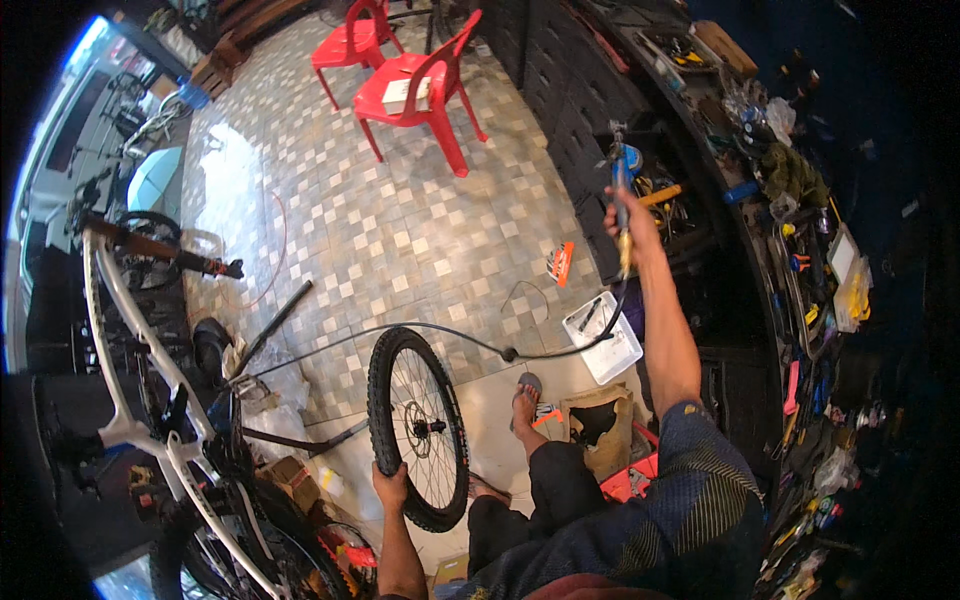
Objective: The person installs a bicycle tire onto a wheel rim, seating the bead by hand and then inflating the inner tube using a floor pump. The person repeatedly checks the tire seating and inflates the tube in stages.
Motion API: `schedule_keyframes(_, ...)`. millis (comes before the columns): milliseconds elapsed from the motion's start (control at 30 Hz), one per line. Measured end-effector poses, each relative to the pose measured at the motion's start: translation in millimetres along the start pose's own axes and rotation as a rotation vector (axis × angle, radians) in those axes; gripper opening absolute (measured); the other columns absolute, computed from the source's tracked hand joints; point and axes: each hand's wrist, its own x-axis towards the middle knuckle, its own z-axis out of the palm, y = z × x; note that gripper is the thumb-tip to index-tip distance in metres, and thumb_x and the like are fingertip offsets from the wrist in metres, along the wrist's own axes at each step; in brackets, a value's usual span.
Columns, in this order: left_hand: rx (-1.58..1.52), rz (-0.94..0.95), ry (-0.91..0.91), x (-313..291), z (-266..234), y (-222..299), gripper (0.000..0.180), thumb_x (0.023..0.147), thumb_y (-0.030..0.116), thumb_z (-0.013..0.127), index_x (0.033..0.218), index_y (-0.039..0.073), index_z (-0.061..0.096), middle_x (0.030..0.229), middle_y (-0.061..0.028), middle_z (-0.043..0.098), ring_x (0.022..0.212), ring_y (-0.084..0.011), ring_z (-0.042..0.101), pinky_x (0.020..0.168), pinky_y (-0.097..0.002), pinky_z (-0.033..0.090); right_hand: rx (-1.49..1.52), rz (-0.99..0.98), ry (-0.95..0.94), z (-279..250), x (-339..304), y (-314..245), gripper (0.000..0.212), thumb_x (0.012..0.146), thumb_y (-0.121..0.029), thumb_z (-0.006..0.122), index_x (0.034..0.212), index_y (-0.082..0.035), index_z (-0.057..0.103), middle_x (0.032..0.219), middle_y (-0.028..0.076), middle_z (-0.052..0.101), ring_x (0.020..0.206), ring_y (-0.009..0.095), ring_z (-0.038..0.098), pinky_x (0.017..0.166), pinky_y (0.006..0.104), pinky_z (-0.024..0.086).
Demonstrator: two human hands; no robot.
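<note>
My left hand (390, 485) is closed round the knobbly tyre of a bicycle wheel (463, 450). The wheel stands upright beside my legs, with a disc rotor and hub at its middle. My right arm reaches far forward to the right, by the dark cabinets. In my right hand (638, 226) is a blue and grey air gun (619, 178), its metal end pointing away from me. From its brass fitting a black air hose (440, 327) sweeps down and left, behind the top of the wheel. The fingers of my right hand are wrapped round the air gun's body.
A pale bicycle frame (112, 275) stands at the left. A white tray (617, 357) and an open cardboard box (608, 460) lie near my feet. Red plastic chairs (440, 118) stand farther off. Tools crowd the bench (690, 130) along the right.
</note>
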Motion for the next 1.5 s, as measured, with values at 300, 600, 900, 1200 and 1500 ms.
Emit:
schedule_keyframes(300, -0.016, 0.016, -0.010, 39.9, -38.1, -35.6, 0.046, 0.073, 0.023, 0.081, 0.107, -0.001, 0.060, 0.093, -0.0197, 0.069, 0.086, -0.0350, 0.067, 0.081, -0.0427, 0.052, -0.889, -0.225, -0.155, 172.6, -138.1, 74.4, 0.060, 0.084, -0.005, 0.064, 0.140, -0.006, 0.044, 0.117, 0.013, 0.062, 0.089, 0.020, 0.069, 0.069, 0.0345, 0.054)
schedule_keyframes(600, -0.121, 0.058, -0.153, 48.8, -75.1, -122.6, 0.058, 0.077, 0.032, 0.082, 0.117, -0.004, 0.059, 0.102, -0.0187, 0.069, 0.094, -0.0303, 0.067, 0.086, -0.0409, 0.052, -1.109, -0.409, -0.400, 258.1, -274.6, 213.0, 0.056, 0.078, -0.008, 0.070, 0.131, -0.006, 0.054, 0.109, 0.013, 0.054, 0.099, 0.029, 0.058, 0.083, 0.0364, 0.048)
schedule_keyframes(900, -0.251, -0.291, -0.323, 105.0, -131.1, -141.3, 0.098, 0.093, 0.080, 0.037, 0.134, -0.006, 0.060, 0.120, -0.0181, 0.066, 0.108, -0.0252, 0.061, 0.096, -0.0388, 0.046, -1.282, 0.089, -0.800, 214.1, -393.8, 406.4, 0.050, 0.075, -0.021, 0.074, 0.116, -0.004, 0.053, 0.102, 0.025, 0.070, 0.100, 0.048, 0.064, 0.087, 0.0496, 0.050)
schedule_keyframes(1200, -0.679, -0.506, -0.655, 96.9, -123.9, -147.8, 0.078, 0.097, 0.073, 0.040, 0.123, 0.002, 0.061, 0.098, -0.0141, 0.071, 0.083, -0.0264, 0.071, 0.074, -0.0391, 0.058, -1.162, 0.363, -0.855, 216.9, -389.8, 539.8, 0.054, 0.083, -0.043, 0.070, 0.117, -0.001, 0.065, 0.100, 0.026, 0.071, 0.093, 0.038, 0.070, 0.083, 0.0466, 0.053)
schedule_keyframes(1500, -0.609, -0.459, -0.507, 79.6, -76.7, -96.0, 0.084, 0.096, 0.074, 0.041, 0.120, -0.003, 0.064, 0.101, -0.0139, 0.070, 0.078, -0.0244, 0.071, 0.067, -0.0369, 0.059, -1.145, 0.404, -0.770, 218.8, -360.8, 532.1, 0.054, 0.080, -0.039, 0.072, 0.114, 0.002, 0.068, 0.100, 0.026, 0.072, 0.095, 0.038, 0.071, 0.086, 0.0430, 0.053)
